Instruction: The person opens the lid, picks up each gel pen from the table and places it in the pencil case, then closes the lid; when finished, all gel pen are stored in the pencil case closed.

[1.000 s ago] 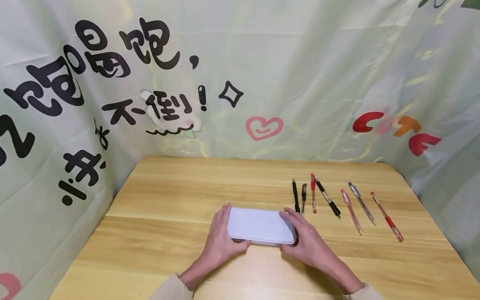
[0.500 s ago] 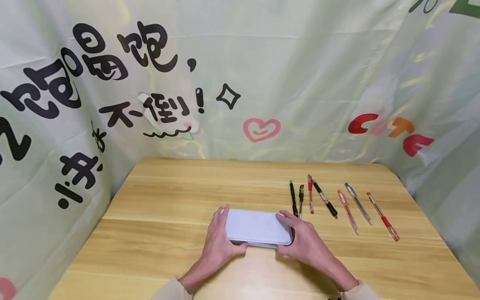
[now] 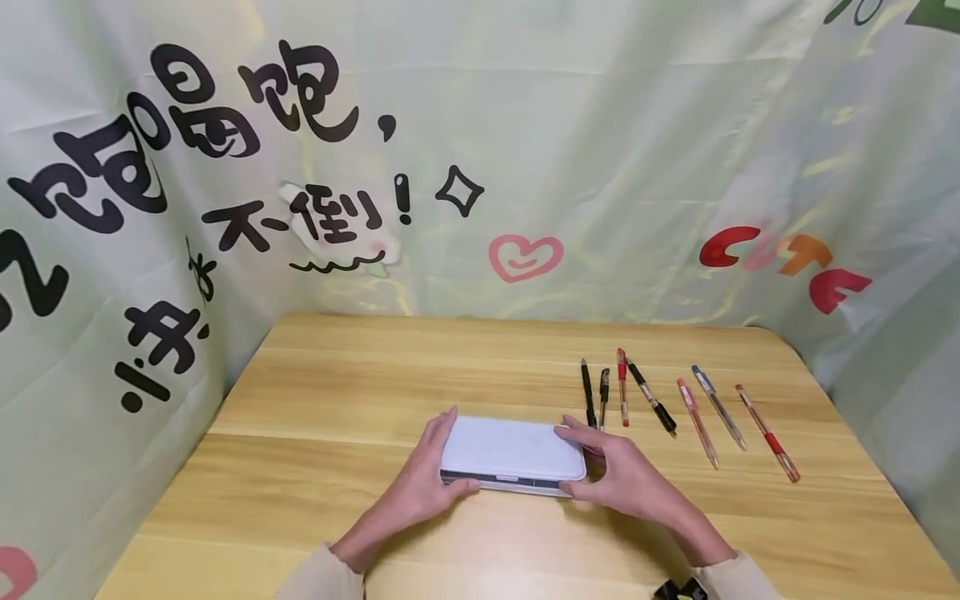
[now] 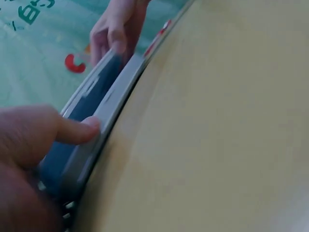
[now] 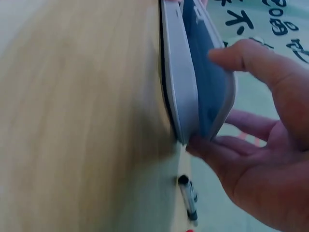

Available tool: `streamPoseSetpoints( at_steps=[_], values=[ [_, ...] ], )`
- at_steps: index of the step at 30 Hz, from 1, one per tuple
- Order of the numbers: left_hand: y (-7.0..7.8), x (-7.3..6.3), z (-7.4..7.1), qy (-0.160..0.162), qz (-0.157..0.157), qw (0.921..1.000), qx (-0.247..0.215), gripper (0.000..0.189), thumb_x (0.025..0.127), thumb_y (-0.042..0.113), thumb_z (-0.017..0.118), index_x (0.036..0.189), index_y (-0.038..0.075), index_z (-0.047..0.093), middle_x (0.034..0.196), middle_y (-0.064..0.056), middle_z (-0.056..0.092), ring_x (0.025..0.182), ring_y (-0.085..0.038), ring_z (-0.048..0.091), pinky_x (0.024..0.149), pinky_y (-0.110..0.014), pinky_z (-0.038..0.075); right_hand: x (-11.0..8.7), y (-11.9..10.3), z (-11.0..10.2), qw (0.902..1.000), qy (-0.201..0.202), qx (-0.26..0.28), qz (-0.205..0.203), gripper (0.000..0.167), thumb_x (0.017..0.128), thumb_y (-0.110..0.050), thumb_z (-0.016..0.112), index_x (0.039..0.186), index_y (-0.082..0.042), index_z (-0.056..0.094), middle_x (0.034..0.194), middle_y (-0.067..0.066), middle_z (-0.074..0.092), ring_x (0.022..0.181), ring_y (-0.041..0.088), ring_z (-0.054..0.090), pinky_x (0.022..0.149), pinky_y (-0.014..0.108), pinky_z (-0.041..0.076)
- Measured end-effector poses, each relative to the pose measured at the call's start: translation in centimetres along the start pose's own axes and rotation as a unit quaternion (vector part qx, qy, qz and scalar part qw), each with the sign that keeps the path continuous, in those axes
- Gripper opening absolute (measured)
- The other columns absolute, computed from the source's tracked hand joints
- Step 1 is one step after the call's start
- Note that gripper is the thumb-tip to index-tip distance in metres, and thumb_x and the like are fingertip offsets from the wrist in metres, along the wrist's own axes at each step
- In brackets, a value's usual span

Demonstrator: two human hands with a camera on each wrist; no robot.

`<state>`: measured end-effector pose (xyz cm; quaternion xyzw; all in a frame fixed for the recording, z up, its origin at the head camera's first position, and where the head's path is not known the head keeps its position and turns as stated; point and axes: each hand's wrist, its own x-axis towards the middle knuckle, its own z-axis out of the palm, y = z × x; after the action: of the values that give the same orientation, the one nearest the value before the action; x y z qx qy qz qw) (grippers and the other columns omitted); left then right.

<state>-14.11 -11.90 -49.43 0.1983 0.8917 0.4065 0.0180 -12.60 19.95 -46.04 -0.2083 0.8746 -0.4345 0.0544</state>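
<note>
A pale, flat pencil case [image 3: 513, 446] lies on the table in front of me. Its lid is raised a little along the front edge, and a dark gap shows between lid and base. My left hand [image 3: 420, 483] grips the left end, its thumb [image 4: 89, 128] against the front of the base. At the right end my right hand [image 3: 626, 471] holds the case. Its thumb [image 5: 227, 58] is at the lid's front edge, while the fingers [image 5: 217, 150] reach round the end. In the head view the lid hides the inside.
Several pens lie right of the case, among them a black pen [image 3: 588, 393], a red-capped pen [image 3: 622, 387], a pink pen [image 3: 697, 423], a blue-capped pen [image 3: 717, 406] and a red-grip pen [image 3: 767, 432]. A printed curtain [image 3: 637, 167] surrounds the wooden table [image 3: 337, 383].
The lid's front edge has lifted, so the dark gap along the front is wider. My left hand has shifted slightly left; my right thumb remains at the front right corner.
</note>
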Motion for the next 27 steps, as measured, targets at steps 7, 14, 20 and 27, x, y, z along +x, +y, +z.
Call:
streamPoseSetpoints(
  at_steps=[7, 14, 20, 27],
  values=[
    [-1.1, 0.7, -2.1, -0.037, 0.004, 0.9982, -0.048, 0.111, 0.075, 0.021, 0.094, 0.159, -0.003, 0.025, 0.151, -0.023, 0.048, 0.135, -0.038, 0.048, 0.114, -0.056, 0.036, 0.1, 0.3, -1.3, 0.9907, 0.074, 0.106, 0.042, 0.048, 0.092, -0.026, 0.079, 0.129, 0.003, 0.067, 0.133, 0.026, 0.063, 0.116, 0.035, 0.067, 0.093, 0.03, 0.056],
    [-1.4, 0.8, -2.4, -0.004, -0.021, 0.9991, -0.037, 0.109, 0.061, 0.034, 0.1, 0.148, -0.001, 0.046, 0.145, -0.017, 0.058, 0.138, -0.037, 0.048, 0.116, -0.056, 0.034, 2.1, 0.4, -1.3, 0.9757, 0.212, 0.037, 0.038, 0.029, 0.102, -0.023, 0.067, 0.118, 0.001, 0.072, 0.105, 0.014, 0.076, 0.092, 0.03, 0.074, 0.075, 0.025, 0.06],
    [-1.7, 0.9, -2.2, 0.02, -0.02, 0.9991, -0.03, 0.1, 0.055, 0.037, 0.102, 0.138, 0.005, 0.056, 0.139, -0.015, 0.063, 0.134, -0.034, 0.054, 0.113, -0.053, 0.04, 4.0, 0.7, -1.2, 0.9578, 0.287, 0.015, -0.004, 0.008, 0.095, 0.001, 0.071, 0.101, -0.001, 0.068, 0.092, 0.013, 0.076, 0.082, 0.029, 0.074, 0.07, 0.015, 0.057],
    [-2.0, 1.0, -2.3, 0.03, -0.022, 0.9991, -0.019, 0.098, 0.052, 0.043, 0.101, 0.134, 0.011, 0.059, 0.137, -0.013, 0.065, 0.131, -0.035, 0.057, 0.111, -0.054, 0.043, 4.5, 1.6, -1.0, 0.968, 0.25, 0.008, 0.017, 0.021, 0.089, 0.006, 0.074, 0.106, -0.004, 0.066, 0.095, 0.011, 0.076, 0.083, 0.025, 0.073, 0.068, 0.021, 0.058]
  ],
)
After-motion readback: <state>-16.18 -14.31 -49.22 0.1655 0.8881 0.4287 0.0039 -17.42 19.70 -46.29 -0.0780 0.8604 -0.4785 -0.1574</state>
